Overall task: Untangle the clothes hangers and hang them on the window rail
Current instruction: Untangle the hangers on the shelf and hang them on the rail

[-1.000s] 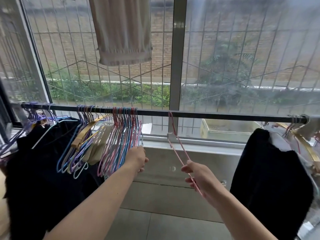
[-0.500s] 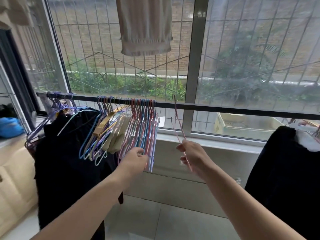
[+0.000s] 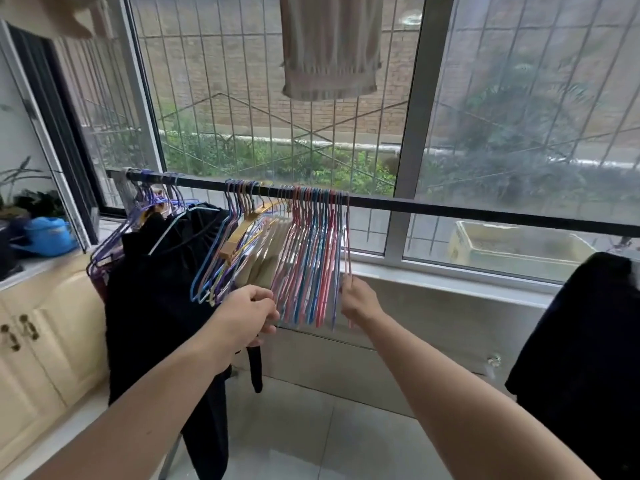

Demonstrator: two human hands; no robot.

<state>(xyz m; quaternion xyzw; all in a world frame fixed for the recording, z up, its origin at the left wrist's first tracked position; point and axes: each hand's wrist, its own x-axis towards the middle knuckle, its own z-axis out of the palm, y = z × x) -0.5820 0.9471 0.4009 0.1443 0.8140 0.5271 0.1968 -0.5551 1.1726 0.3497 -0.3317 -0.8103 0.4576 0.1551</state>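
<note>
Since hooked on window rail (image 3: 450, 208) at right end of hanger bunch (image 3: 308, 258), pink hanger (image 3: 347, 251) hangs long axis down, touching neighbours. Right hand (image 3: 358, 301) nearer, fingers pinched on lower wire; left hand (image 3: 247, 315) curled around bunch bottoms.

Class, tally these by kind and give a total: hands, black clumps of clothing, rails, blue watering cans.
Hands: 2, left hand and right hand
Black clumps of clothing: 2, one left, one right
Rail: 1
Blue watering can: 1
Total: 6
Both hands grip hangers, which are too bunched to count.
</note>
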